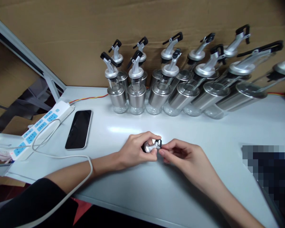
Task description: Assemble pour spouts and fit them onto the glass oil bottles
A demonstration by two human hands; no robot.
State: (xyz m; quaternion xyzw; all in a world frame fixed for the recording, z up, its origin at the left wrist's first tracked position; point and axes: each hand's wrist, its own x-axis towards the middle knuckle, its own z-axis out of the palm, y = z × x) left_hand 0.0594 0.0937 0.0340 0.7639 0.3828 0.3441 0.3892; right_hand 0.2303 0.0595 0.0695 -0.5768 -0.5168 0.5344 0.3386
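Note:
My left hand (pixel 135 148) is closed around a silver and black pourer top (pixel 150 147), held just over the table. Its black flip lever points to the right, toward my other hand. With thumb and index finger pinched, my right hand (pixel 184 153) grips the lever end of the same pourer top. Behind both hands stand several glass bottles with steel sleeves (pixel 136 95), each fitted with a similar silver and black pourer.
A black-screened phone (pixel 79 129) lies left of my hands. Further left is a white power strip (pixel 41 128), and a white cable (pixel 87 167) runs across my left forearm. Cardboard (pixel 85 38) stands behind the white table (pixel 133 186). A blurred-out dark area (pixel 270 167) is at right.

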